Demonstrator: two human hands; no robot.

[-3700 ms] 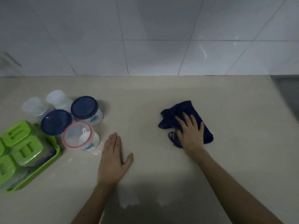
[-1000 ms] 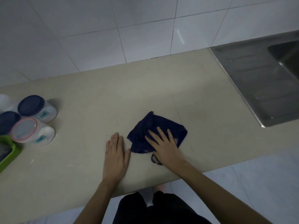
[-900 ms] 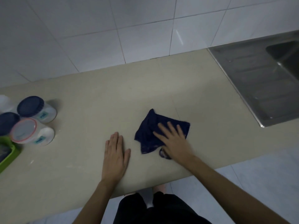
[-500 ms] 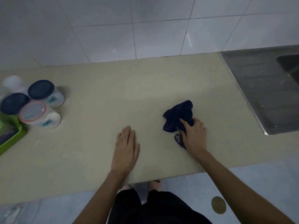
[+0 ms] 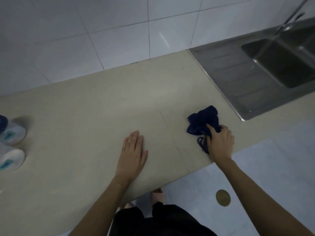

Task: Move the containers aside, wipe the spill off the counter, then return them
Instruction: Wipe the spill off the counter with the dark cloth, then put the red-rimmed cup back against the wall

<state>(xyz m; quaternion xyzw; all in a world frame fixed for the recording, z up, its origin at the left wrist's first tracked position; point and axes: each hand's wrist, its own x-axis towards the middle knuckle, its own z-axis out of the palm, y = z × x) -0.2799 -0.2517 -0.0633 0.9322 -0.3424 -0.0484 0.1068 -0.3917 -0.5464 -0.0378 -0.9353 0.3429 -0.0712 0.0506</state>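
Note:
A dark blue cloth (image 5: pixel 202 120) lies bunched on the beige counter (image 5: pixel 102 108), near its front right part. My right hand (image 5: pixel 219 143) grips the cloth's near edge, fingers curled into the fabric. My left hand (image 5: pixel 133 155) rests flat on the counter, palm down, fingers together, holding nothing. Two white containers (image 5: pixel 12 135) (image 5: pixel 11 159) with teal labels stand at the far left edge of the view, partly cut off.
A steel sink with drainboard (image 5: pixel 238 79) adjoins the counter on the right, its tap at the top right corner. White wall tiles rise behind the counter. Below the front edge is tiled floor with a round drain (image 5: pixel 223 197).
The cloth went from spread flat under my right palm to bunched in my fingers, and it moved right toward the sink. The view swung right; the containers slid to the left edge.

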